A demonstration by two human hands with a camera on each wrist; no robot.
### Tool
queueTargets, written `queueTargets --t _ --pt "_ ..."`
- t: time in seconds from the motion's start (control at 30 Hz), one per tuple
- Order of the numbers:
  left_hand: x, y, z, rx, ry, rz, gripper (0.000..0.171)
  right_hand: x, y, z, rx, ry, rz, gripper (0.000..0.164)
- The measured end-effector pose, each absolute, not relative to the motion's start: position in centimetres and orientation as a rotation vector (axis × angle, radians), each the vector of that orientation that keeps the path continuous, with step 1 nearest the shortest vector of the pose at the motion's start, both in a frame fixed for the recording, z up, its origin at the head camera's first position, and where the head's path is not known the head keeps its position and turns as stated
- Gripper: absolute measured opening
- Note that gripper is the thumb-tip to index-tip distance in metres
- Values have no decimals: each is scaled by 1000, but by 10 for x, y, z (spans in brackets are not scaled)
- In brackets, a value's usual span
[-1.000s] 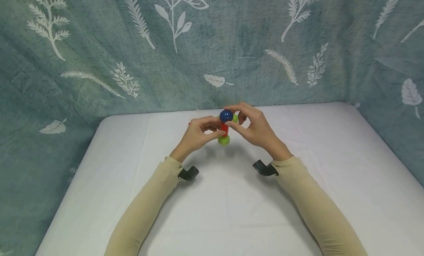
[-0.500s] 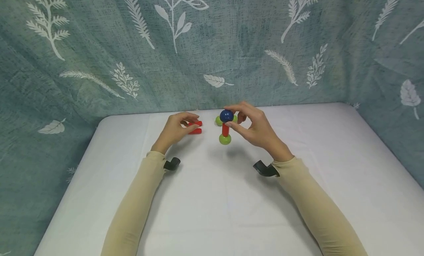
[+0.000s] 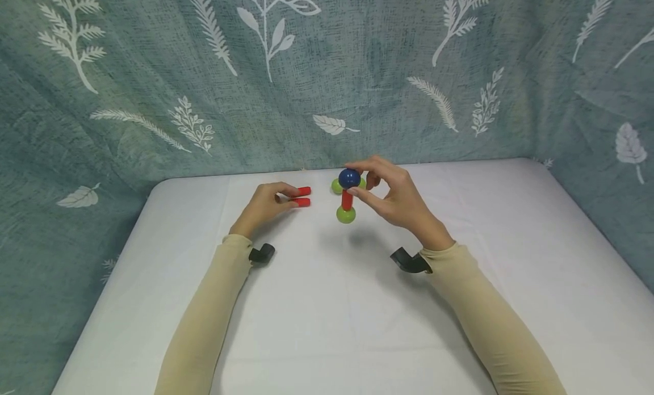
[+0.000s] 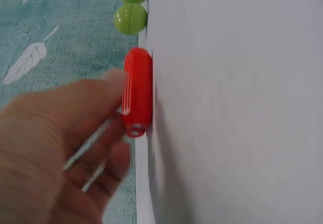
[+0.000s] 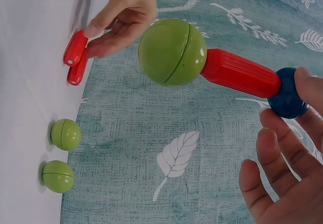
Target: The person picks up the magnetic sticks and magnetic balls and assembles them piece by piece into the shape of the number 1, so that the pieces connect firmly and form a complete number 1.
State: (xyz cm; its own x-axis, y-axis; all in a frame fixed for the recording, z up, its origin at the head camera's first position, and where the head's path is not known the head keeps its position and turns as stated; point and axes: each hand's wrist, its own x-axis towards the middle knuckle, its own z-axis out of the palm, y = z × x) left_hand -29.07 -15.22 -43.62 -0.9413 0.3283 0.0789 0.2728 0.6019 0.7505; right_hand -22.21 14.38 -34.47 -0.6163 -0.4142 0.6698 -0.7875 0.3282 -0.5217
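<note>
Two loose red rods (image 3: 304,202) lie side by side on the white table (image 3: 327,304), long axes running roughly left to right, right ends toward the joined piece; left hand (image 3: 261,206) is the nearer, thumb and fingers at their left ends, touching or nearly so, cannot tell whether it grips either. Right hand (image 3: 390,189), well apart from the left, pinches the blue ball (image 3: 349,178) between thumb and fingers, the attached red rod (image 3: 347,200) and green ball (image 3: 346,214) extending from it above the tabletop. No brand, label or writing legible anywhere.
</note>
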Motion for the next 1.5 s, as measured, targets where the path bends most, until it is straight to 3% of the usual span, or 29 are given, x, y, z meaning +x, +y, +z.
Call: queueTargets --t 0.57,1.03,1.5 --pt "-287 -146 -438 518 2746 1126 28 -220 146 -340 1062 -2151 1200 41" --pt "-272 -107 -434 783 2265 1602 32 -217 148 -336 1040 -2143 1192 43" --pt "-259 -82 -430 894 2080 1636 33 -214 151 -330 1060 -2100 1189 44"
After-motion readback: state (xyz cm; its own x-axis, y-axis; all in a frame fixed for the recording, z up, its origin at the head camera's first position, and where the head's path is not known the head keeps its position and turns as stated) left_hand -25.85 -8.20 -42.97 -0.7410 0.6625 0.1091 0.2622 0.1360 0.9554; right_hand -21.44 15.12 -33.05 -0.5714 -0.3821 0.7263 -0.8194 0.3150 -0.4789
